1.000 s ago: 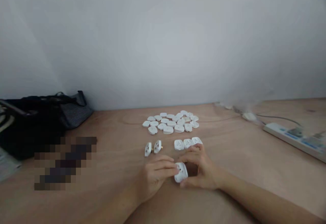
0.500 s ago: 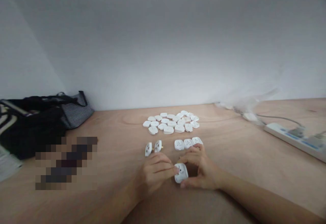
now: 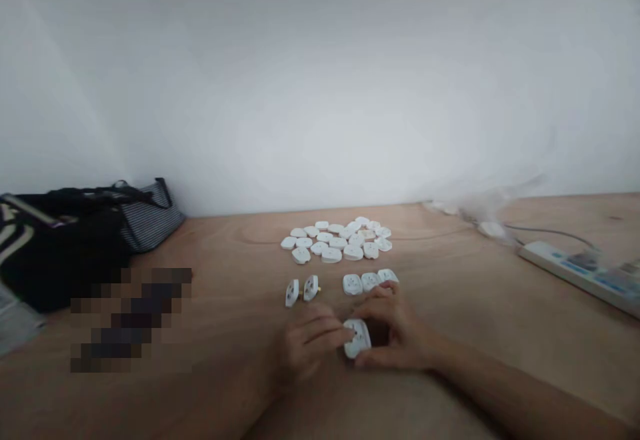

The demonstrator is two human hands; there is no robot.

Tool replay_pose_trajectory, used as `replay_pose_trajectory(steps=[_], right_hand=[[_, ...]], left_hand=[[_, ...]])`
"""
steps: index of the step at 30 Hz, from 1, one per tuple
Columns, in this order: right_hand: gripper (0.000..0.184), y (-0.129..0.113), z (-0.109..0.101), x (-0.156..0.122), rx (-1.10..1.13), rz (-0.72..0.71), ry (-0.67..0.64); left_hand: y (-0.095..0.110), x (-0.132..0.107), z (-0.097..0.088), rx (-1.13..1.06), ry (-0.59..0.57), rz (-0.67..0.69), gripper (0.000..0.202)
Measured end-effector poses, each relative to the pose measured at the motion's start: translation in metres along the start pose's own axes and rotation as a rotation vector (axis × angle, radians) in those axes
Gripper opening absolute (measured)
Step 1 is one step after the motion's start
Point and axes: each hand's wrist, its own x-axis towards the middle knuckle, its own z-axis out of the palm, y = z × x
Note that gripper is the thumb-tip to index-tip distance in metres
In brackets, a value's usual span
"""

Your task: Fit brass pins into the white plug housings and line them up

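Both hands meet over one small white plug adapter (image 3: 357,338) low on the wooden table (image 3: 225,253). My left hand (image 3: 305,343) pinches its left side with curled fingers. From the right, my right hand (image 3: 393,327) wraps around the same piece. Just beyond the hands lie three white adapters in a row (image 3: 369,282), face up. To their left stand two adapters on edge (image 3: 301,290) with brass pins showing. Farther back is a pile of several white adapter pieces (image 3: 338,241).
A black and striped bag (image 3: 75,237) sits at the far left against the grey wall. A blurred patch (image 3: 131,320) covers something on the table near it. A white power strip (image 3: 575,270) with cables lies at the right.
The hands stay on the adapter and shift only slightly. Nothing else on the table has moved.
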Motion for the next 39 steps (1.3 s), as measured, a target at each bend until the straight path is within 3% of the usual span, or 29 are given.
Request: replay_pose_trajectory(steps=[9, 17, 26, 33, 39], right_hand=[[0.05, 0.001, -0.003, 0.001, -0.001, -0.014, -0.041], [0.046, -0.004, -0.005, 0.002, 0.014, -0.02, -0.086], [0.047, -0.002, -0.003, 0.001, 0.058, -0.016, -0.049], [0.049, 0.006, 0.0, -0.002, 0.017, 0.004, 0.035], [0.044, 0.002, -0.001, -0.002, 0.056, 0.005, 0.083]], left_hand=[[0.0, 0.0, 0.0, 0.018, -0.028, 0.024, 0.02], [0.0, -0.001, 0.001, 0.037, -0.06, 0.172, 0.02], [-0.001, 0.0, 0.002, -0.021, -0.03, 0.07, 0.023], [-0.001, 0.0, 0.0, 0.074, -0.019, 0.068, 0.029], [0.0, 0.002, -0.003, 0.082, -0.104, 0.066, 0.032]])
